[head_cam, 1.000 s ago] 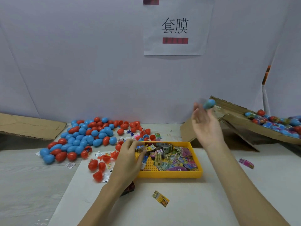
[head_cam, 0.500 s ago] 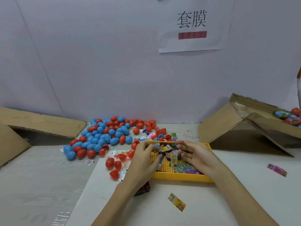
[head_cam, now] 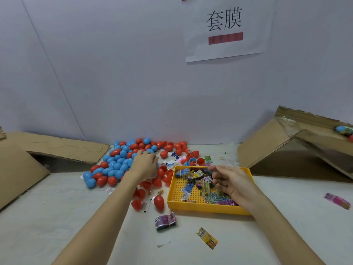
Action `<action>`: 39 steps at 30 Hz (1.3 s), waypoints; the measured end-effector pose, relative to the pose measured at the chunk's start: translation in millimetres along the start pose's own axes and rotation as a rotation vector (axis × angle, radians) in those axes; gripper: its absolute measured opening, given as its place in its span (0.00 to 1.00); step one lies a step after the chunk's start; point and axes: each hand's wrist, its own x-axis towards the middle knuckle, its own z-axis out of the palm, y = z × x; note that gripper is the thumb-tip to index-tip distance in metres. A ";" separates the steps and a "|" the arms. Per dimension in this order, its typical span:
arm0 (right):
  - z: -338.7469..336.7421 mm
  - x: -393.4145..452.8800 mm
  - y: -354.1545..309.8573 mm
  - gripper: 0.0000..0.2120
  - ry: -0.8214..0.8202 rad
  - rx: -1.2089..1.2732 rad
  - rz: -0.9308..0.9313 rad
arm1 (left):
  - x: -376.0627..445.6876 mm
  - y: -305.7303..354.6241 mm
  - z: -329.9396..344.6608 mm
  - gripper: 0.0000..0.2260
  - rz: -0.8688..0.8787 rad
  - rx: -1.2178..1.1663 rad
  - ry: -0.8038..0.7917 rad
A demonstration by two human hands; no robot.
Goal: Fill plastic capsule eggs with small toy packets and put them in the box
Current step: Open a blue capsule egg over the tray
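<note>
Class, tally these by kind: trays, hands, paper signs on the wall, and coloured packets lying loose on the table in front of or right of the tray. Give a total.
yellow tray: 1
Hands: 2 (left hand, right hand)
paper sign: 1
Loose packets: 3 (purple bundle, yellow packet, pink packet)
Total: 7

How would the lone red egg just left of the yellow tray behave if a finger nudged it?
The red egg is rounded and glossy, lying on the flat table, so it would probably roll or wobble off in a curve. It looks like thin hollow plastic, likely light and easy to skid. The smooth shell may slip from a loose pinch.
</note>
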 end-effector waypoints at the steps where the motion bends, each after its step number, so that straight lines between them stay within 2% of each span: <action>1: 0.2 -0.1 0.1 0.12 -0.001 -0.002 -0.002 | 0.8 0.0 2.2 0.11 0.003 -0.011 0.005; 5: 1.8 -0.6 -0.8 0.11 -0.002 -0.015 0.003 | -10.1 1.3 5.5 0.12 0.009 -0.120 -0.003; 9: 4.8 -3.5 -1.1 0.11 0.009 -0.062 -0.031 | -29.3 19.1 -2.4 0.11 -0.058 -0.430 0.205; 12: 8.4 -8.4 -0.4 0.10 0.008 -0.172 -0.103 | -51.7 47.6 -19.8 0.11 -0.025 -0.725 0.317; 17: 16.4 -16.0 -2.6 0.10 -0.081 -0.337 -0.237 | -90.7 95.8 -26.0 0.09 0.087 -1.192 0.131; 20: 16.5 -17.5 -2.5 0.13 -0.160 -0.432 -0.259 | -101.0 108.3 -16.1 0.10 0.121 -1.215 0.111; 24: 14.7 -15.8 0.0 0.12 -0.149 -0.496 -0.236 | -102.4 107.4 -10.9 0.09 0.114 -1.279 0.143; 30: 14.7 -13.7 1.5 0.11 -0.176 -0.498 -0.246 | -104.7 108.3 -9.3 0.09 0.097 -1.282 0.158; 34: 15.6 -13.3 3.5 0.14 -0.128 -0.379 -0.246 | -108.5 110.8 -11.4 0.11 0.115 -1.252 0.163; 39: 14.4 -11.4 4.4 0.17 -0.065 -0.336 -0.270 | -110.7 109.6 -15.0 0.15 0.298 -1.147 0.139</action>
